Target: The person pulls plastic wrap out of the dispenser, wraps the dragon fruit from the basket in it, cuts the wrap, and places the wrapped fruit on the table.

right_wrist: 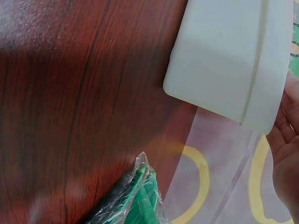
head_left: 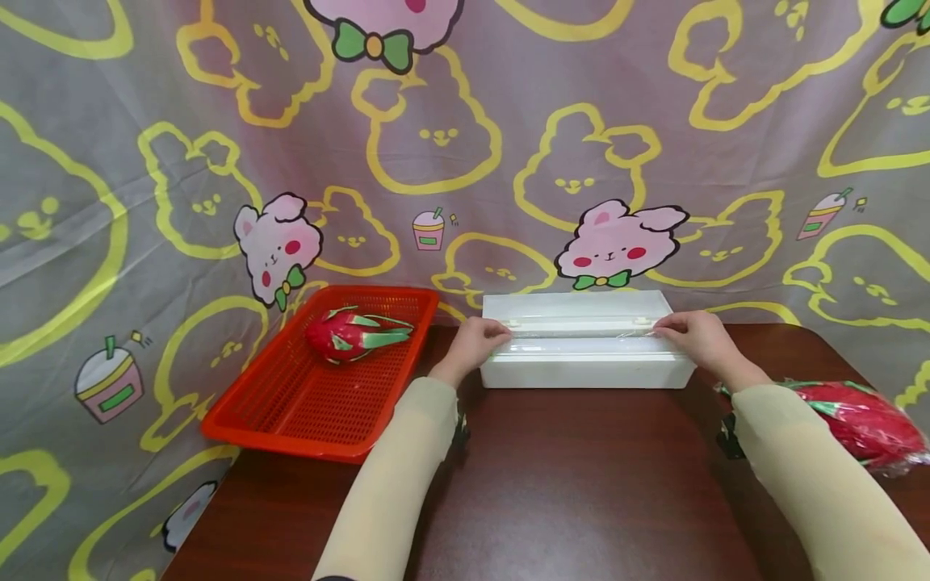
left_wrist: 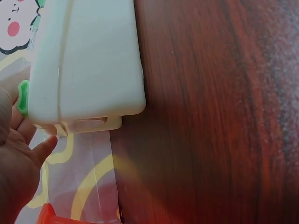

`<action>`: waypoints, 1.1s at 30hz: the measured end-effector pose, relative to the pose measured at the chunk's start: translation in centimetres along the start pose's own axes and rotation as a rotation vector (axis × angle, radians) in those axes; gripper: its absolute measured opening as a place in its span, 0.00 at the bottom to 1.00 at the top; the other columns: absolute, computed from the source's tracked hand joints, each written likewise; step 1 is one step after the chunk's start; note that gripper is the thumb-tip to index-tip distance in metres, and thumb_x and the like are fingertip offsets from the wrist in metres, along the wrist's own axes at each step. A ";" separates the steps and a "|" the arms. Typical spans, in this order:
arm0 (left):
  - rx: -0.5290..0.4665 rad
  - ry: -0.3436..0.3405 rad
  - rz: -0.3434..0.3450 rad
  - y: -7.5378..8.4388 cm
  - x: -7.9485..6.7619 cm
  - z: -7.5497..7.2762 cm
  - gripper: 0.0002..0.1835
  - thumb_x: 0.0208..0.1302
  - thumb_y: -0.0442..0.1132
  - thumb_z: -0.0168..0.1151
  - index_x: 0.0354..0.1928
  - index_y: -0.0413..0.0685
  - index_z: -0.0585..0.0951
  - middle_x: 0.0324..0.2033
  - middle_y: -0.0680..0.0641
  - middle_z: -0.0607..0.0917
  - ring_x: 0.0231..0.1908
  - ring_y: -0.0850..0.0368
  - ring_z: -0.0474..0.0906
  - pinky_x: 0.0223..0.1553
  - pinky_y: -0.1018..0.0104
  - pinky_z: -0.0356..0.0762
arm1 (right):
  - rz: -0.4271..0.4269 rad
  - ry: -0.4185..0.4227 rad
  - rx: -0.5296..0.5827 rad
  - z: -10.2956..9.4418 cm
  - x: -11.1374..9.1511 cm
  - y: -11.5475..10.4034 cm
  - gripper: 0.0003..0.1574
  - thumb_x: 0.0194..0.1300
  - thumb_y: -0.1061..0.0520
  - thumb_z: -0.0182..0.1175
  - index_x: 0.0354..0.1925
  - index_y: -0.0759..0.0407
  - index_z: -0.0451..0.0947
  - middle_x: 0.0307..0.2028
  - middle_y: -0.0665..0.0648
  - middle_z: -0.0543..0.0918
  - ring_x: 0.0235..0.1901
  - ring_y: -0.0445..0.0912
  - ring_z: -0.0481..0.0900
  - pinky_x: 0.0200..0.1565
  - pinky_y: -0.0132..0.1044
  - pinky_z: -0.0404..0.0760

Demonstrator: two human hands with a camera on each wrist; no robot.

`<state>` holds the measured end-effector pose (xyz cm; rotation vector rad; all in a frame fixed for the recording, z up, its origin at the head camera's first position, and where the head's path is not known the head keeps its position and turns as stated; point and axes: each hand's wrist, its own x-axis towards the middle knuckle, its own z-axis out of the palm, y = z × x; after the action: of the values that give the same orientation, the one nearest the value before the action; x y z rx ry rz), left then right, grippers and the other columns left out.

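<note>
A white cling film dispenser [head_left: 587, 374] stands on the table by the curtain with its lid [head_left: 577, 306] raised. Across its opening lies a shiny, clear strip of cling film [head_left: 567, 333]. My left hand [head_left: 475, 345] pinches the film at the left end, and my right hand [head_left: 699, 339] pinches it at the right end. In the left wrist view the fingers curl behind the dispenser's end, partly hidden. The right wrist view shows the dispenser body [right_wrist: 215, 60] with the right palm [right_wrist: 287, 168] beside its rear edge.
To the left, an orange-red plastic basket [head_left: 291, 442] holds one unwrapped dragon fruit [head_left: 347, 335]. Another dragon fruit [head_left: 865, 424], wrapped in clear film, lies at the right beside my forearm. Behind the brown table [head_left: 581, 484] hangs a patterned curtain [head_left: 465, 97].
</note>
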<state>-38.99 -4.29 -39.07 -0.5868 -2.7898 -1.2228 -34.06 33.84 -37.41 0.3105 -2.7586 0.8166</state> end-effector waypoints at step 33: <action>-0.077 0.064 0.028 1.1 0.4 -0.7 0.08 0.62 0.43 0.68 0.40 0.49 0.88 0.32 0.55 0.87 0.36 0.60 0.80 0.42 0.66 0.78 | 0.043 0.037 0.040 -0.8 0.4 -1.0 0.13 0.68 0.61 0.60 0.46 0.69 0.82 0.45 0.71 0.81 0.46 0.62 0.76 0.48 0.58 0.74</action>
<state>-39.05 -4.03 -37.75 -0.5786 -2.6835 -1.3247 -33.99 33.37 -36.13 0.2412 -2.7263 0.8799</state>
